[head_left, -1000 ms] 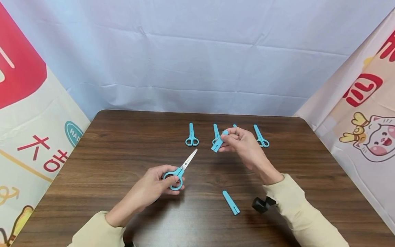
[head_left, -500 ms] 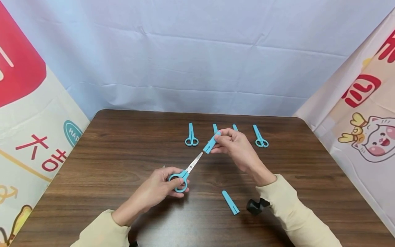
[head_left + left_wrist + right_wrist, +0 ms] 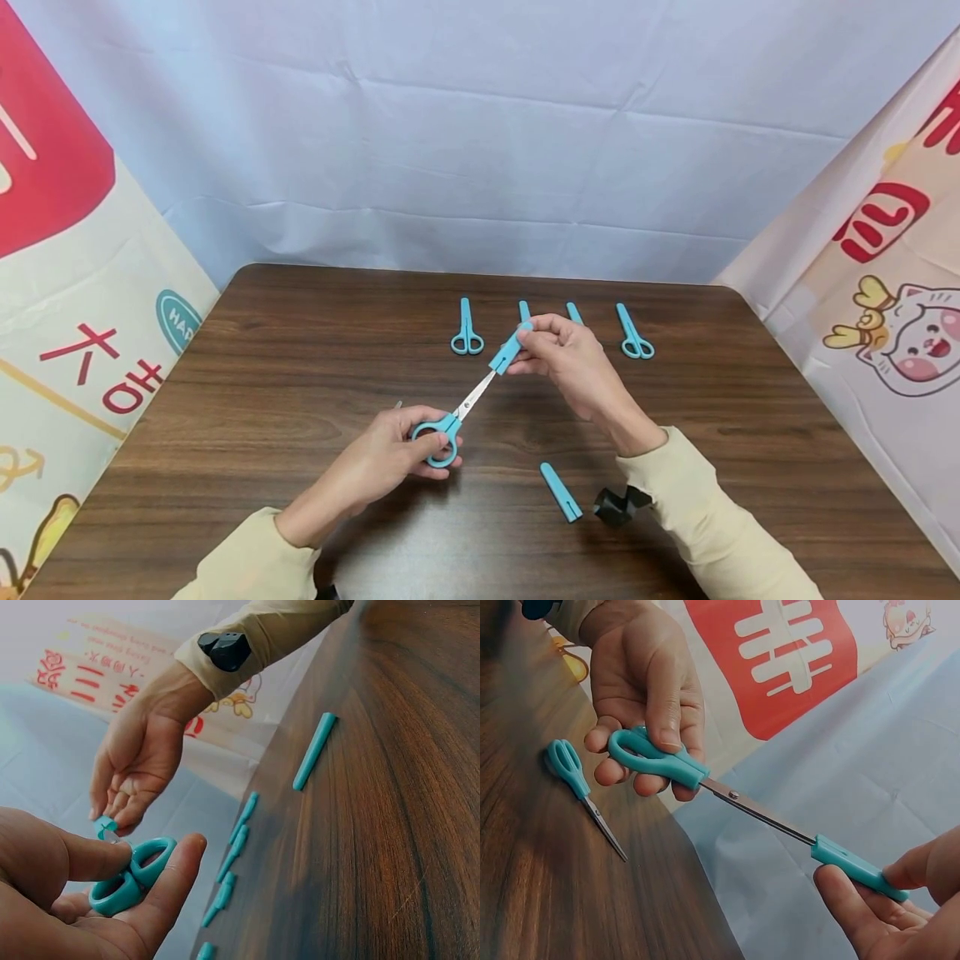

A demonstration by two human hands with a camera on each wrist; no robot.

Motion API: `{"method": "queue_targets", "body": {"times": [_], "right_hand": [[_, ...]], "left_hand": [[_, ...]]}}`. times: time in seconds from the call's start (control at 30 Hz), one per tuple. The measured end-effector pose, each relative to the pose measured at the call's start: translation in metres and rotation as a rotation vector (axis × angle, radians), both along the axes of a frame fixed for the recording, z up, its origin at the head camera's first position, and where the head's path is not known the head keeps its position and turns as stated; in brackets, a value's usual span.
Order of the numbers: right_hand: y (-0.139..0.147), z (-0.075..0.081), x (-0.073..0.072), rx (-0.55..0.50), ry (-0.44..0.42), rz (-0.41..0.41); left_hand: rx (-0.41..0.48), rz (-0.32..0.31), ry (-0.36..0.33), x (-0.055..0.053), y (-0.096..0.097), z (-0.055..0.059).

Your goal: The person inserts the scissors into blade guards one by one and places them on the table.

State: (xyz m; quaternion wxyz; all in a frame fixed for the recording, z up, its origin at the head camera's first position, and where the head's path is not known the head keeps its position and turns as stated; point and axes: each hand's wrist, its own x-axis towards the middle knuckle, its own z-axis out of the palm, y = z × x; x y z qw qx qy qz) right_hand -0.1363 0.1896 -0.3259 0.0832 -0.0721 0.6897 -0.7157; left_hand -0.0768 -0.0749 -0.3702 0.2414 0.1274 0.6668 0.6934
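Note:
My left hand holds a pair of blue-handled scissors by the finger loops, thumb on top. The closed metal blades slant up and right above the table. My right hand pinches a blue blade cover near its rounded end. In the right wrist view the blade tips enter the open end of the blade cover, with much of the metal still showing. A second blade cover lies on the table near my right sleeve. Another pair of bare-bladed scissors rests on the table, mostly hidden behind my left hand in the head view.
Several covered blue scissors stand in a row at the back of the brown table, among them the leftmost pair and the rightmost pair. My right hand partly hides the middle ones. A pale curtain hangs behind.
My left hand has moved the scissors slightly right and my right hand has brought the blade cover left and down. The gap between them has closed, and the blade tips now sit in the cover.

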Motion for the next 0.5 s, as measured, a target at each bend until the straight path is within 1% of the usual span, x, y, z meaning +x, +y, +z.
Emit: {"method": "queue_targets", "body": {"times": [0.27,0.5], "right_hand": [[-0.007,-0.007,0.003,-0.009,-0.024,0.045],[-0.014,-0.012,0.007,-0.012,-0.048,0.086]], "left_hand": [[-0.009,0.005,-0.003,-0.002,0.001,0.002],[-0.002,-0.004,-0.004,-0.003,0.003,0.003]]}}
